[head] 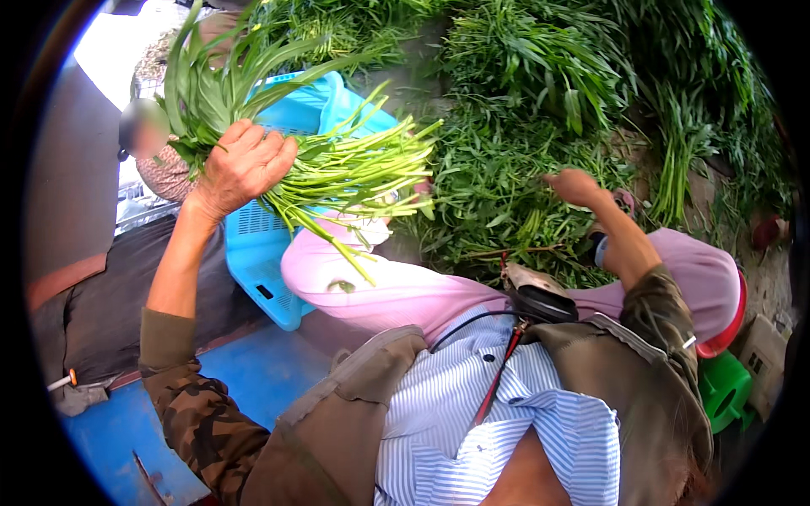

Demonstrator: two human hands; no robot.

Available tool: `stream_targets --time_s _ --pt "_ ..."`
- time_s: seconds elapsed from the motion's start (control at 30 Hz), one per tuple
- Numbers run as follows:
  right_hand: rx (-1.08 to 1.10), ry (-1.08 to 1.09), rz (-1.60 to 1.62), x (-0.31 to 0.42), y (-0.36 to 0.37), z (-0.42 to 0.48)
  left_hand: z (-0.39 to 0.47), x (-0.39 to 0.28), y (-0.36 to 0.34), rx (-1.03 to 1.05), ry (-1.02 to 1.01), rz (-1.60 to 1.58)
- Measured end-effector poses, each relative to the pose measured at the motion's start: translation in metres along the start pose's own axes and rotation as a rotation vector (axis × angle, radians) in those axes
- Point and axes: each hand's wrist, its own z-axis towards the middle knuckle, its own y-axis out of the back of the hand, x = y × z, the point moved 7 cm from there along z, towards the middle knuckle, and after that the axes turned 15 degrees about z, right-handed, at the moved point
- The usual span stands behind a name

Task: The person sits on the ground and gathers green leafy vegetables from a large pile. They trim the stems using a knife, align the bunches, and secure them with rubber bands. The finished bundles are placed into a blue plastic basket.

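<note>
My left hand is closed around a bunch of long-leaved greens that look like water spinach. Their pale stems point right, while the leaves fan out above and left of the fist. Below and behind the bunch stand light-blue plastic baskets with slotted walls. Over a heap of loose greens on the ground, my right hand has its fingers curled and one fingertip pointing left. Its palm side is hidden, so I cannot tell whether anything is held there.
More bundles of greens lie at the back and right. A black pouch on a strap rests at my lap. A green plastic container and a beige container stand at lower right. Another person is at the left.
</note>
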Motion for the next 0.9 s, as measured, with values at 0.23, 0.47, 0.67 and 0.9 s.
stream_targets --time_s 0.23,0.47,0.67,0.9 --pt "0.163 0.499 0.556 0.218 0.056 -0.06 0.008 -0.019 -0.019 0.039 0.021 -0.089" --pt "-0.166 0.196 -0.068 -0.003 0.01 0.013 0.001 0.004 -0.025 0.095 0.09 -0.109" --pt "-0.078 0.367 0.614 0.17 0.067 -0.029 -0.01 -0.014 -0.042 0.291 0.218 -0.297" --pt "0.036 0.007 -0.042 0.047 0.013 -0.001 -0.006 -0.006 -0.041 0.342 0.34 -0.498"
